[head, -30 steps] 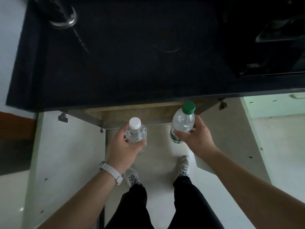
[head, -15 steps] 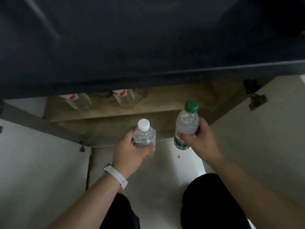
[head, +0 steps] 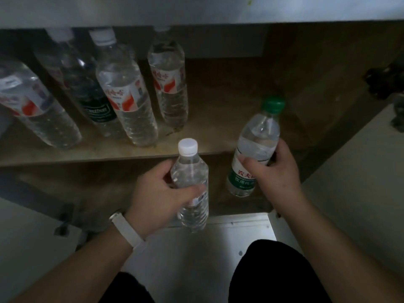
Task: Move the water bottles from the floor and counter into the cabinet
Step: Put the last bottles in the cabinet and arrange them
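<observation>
A dim cabinet stands open under the pale front edge of the worktop (head: 196,9), its brown wooden shelf (head: 218,110) running across the view with a darker compartment below it. A white cabinet door (head: 360,171) hangs open at the right, with a dark metal hinge (head: 384,84) near its top. Below lies a white floor (head: 196,248), partly covered by the person's black trousers (head: 273,276).

On the left part of the shelf stands a row of clear plastic water bottles (head: 126,95), most with red-and-white labels, one with a dark label.

The left hand (head: 157,193), a white wristband (head: 129,228) on its wrist, has its fingers (head: 162,169) wrapped round a clear white-capped bottle (head: 190,167), upright in front of the shelf edge. The right hand (head: 275,173) grips a clear green-capped bottle with a green label (head: 258,138), tilted slightly, fingers clamped round its middle, just beside the other bottle and apart from it.
</observation>
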Available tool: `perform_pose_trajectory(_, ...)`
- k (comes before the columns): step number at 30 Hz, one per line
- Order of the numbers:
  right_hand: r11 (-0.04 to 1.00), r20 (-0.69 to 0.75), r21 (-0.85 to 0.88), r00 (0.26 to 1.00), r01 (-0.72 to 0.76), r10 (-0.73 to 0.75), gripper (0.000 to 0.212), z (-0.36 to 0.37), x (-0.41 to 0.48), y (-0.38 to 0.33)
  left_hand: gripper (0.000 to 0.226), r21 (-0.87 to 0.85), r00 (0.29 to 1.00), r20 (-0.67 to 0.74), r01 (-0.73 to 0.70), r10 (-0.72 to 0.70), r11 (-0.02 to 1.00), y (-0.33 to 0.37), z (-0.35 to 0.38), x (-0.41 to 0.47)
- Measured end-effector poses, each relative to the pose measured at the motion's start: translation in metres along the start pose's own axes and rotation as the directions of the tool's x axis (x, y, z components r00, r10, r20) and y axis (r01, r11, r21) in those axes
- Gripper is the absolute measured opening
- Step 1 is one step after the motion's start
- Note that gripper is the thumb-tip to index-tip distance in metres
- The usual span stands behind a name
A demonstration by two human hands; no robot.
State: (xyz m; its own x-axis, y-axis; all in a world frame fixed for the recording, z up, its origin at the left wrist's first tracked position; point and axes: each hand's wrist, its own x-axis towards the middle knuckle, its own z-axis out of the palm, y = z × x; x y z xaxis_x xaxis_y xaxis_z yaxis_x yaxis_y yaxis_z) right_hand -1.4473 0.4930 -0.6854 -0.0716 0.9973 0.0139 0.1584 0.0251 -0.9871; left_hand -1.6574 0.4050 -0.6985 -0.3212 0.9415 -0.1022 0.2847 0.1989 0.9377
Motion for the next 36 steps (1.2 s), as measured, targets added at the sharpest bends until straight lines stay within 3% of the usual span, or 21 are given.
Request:
perform_pose_trajectory(7,0.992,0.006,0.038,0.993,0.117,-0.117,0.046,-0.008,0.018,-0.026,0.046,-0.055,0.982,0.001,-0.188,0.188,0.981,0.058,0.001,0.025)
perform_pose_trajectory(13,0.98,-0.052,0.033,0.98,0.196,-0.194,0.043,-0.018,0.044,-0.046,0.038,0.003,0.928,-0.002,-0.373,0.373,0.928,0.103,0.007,0.051)
perform_pose_trajectory(24,0.981,-0.136,0.074,0.976,0.18,-0.169,0.043,-0.023,0.094,-0.04,0.037,-0.051,0.926,-0.138,-0.361,0.352,0.931,0.114,0.039,0.102)
perform_pose_trajectory(32,0.976,-0.153,0.111,0.974,0.185,-0.168,0.04,-0.018,0.107,-0.025,0.041,0.004,0.917,-0.042,-0.397,0.396,0.918,0.109,0.05,0.117)
perform_pose_trajectory(36,0.98,-0.139,0.064,0.974,0.189,-0.179,0.049,-0.018,0.106,-0.016,0.051,-0.061,0.911,-0.046,-0.412,0.41,0.909,0.099,0.056,0.122)
